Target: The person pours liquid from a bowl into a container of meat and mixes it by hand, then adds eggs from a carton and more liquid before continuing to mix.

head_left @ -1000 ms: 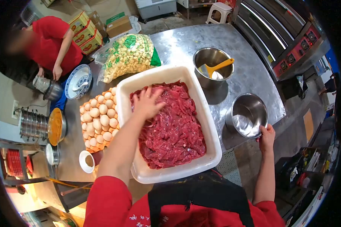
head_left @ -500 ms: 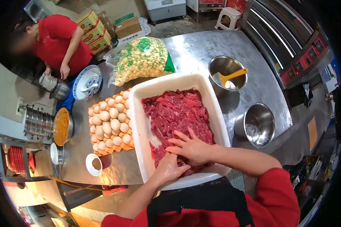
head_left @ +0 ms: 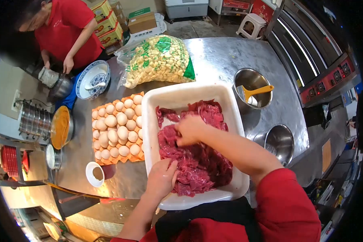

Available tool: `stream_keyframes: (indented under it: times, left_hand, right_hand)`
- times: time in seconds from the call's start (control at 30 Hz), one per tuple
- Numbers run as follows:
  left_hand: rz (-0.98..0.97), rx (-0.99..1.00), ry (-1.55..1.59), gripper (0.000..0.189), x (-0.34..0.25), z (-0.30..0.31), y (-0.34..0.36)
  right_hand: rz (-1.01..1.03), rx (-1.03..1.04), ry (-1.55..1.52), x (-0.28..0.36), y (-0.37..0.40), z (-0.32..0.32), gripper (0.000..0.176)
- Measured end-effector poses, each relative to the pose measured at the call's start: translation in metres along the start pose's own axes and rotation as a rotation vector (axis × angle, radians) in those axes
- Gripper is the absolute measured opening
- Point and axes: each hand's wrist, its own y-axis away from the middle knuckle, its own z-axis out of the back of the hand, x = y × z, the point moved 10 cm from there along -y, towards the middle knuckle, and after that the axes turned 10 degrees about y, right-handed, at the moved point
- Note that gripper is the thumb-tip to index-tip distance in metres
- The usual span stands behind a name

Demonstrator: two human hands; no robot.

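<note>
Dark red strips of raw meat [head_left: 193,171] lie heaped in a deep white plastic tub [head_left: 246,183] in front of me. My right hand [head_left: 192,130] reaches into the far part of the heap, its fingers curled into the meat and partly hidden by it. At the near left side of the heap, my left hand [head_left: 162,177] rests against the meat with thumb and fingers a little apart. Some white tub floor shows at the far left beside a few loose strips.
Left of the tub is a tray of eggs [head_left: 122,133], with a cup of brown powder [head_left: 95,174] nearer me. Behind stands a bag of peeled garlic cloves [head_left: 159,60]. Steel pots [head_left: 279,143] and a brush [head_left: 258,90] are right. A person in red [head_left: 66,30] works at far left.
My right hand has moved up and away from my left hand, deeper into the meat. The far edge of the heap is pulled nearer and piled up. My left hand has shifted slightly left.
</note>
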Motion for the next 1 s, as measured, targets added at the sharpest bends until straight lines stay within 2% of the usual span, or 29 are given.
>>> stream_keyframes:
  times: [0.07,0.1,0.13,0.17,0.2,0.23,0.27,0.33,0.4,0.47,0.53,0.6,0.67,0.77,0.8,0.83,0.87,0.9,0.93,1.0]
  left_hand:
    - [-0.078,0.020,0.135,0.033,0.000,-0.002,0.003]
    - [-0.055,0.009,0.172,0.033,0.006,0.000,0.004]
    - [-0.172,-0.097,0.096,0.034,0.000,0.015,0.004]
    - [-0.273,-0.202,0.016,0.035,-0.008,0.027,0.007]
    - [-0.217,-0.280,-0.037,0.038,-0.004,0.037,0.007]
    - [-0.167,-0.354,-0.108,0.041,0.002,0.045,0.007]
    - [-0.141,-0.357,-0.105,0.041,0.006,0.045,0.007]
    - [0.132,-0.507,-0.178,0.052,0.031,0.061,0.008]
    - [0.205,-0.524,-0.116,0.059,0.051,0.052,0.012]
    - [0.236,-0.459,-0.042,0.068,0.059,0.042,0.011]
    - [0.231,-0.462,-0.044,0.068,0.060,0.042,0.012]
    - [0.234,-0.440,-0.064,0.061,0.061,0.042,0.010]
    - [0.214,-0.446,-0.079,0.061,0.061,0.042,0.010]
    - [0.198,-0.453,-0.057,0.061,0.061,0.039,0.011]
    - [0.202,-0.471,-0.036,0.062,0.064,0.040,0.011]
    - [0.187,-0.472,-0.037,0.062,0.063,0.041,0.012]
    - [0.202,-0.482,-0.024,0.062,0.063,0.041,0.012]
    - [0.201,-0.487,-0.028,0.063,0.061,0.043,0.012]
    - [0.194,-0.485,-0.034,0.063,0.059,0.043,0.012]
    - [0.170,-0.483,-0.002,0.064,0.059,0.039,0.014]
  right_hand:
    - [0.127,-0.048,0.011,0.028,0.053,-0.010,0.059]
    - [0.199,-0.099,0.004,0.043,0.083,-0.016,0.058]
    - [0.277,-0.144,-0.006,0.056,0.109,-0.022,0.056]
    - [0.328,-0.105,-0.052,0.068,0.124,-0.032,0.054]
    - [0.381,-0.070,-0.101,0.078,0.136,-0.041,0.053]
    - [0.415,-0.114,-0.117,0.080,0.142,-0.045,0.042]
    - [0.435,-0.098,-0.116,0.077,0.137,-0.050,0.042]
    - [0.332,-0.128,-0.053,0.051,0.104,-0.046,0.037]
    - [0.184,-0.290,0.059,0.018,0.056,-0.008,0.039]
    - [0.301,-0.690,0.167,0.010,0.024,0.042,0.040]
    - [0.155,-0.667,-0.094,-0.008,-0.032,0.057,0.039]
    - [0.002,-0.344,-0.585,-0.015,-0.098,0.033,0.041]
    - [-0.066,-0.235,-0.526,0.010,-0.090,0.031,0.047]
    - [0.193,-0.071,-0.366,0.070,-0.022,0.009,0.049]
    - [0.251,-0.084,-0.179,0.090,0.007,0.002,0.053]
    - [0.344,-0.224,-0.118,0.105,0.037,-0.009,0.057]
    - [0.394,-0.237,-0.060,0.116,0.066,-0.018,0.060]
    - [0.398,-0.169,-0.047,0.118,0.092,-0.023,0.061]
    - [0.399,-0.198,-0.055,0.116,0.112,-0.028,0.057]
    - [0.279,-0.168,-0.050,0.088,0.137,-0.035,0.052]
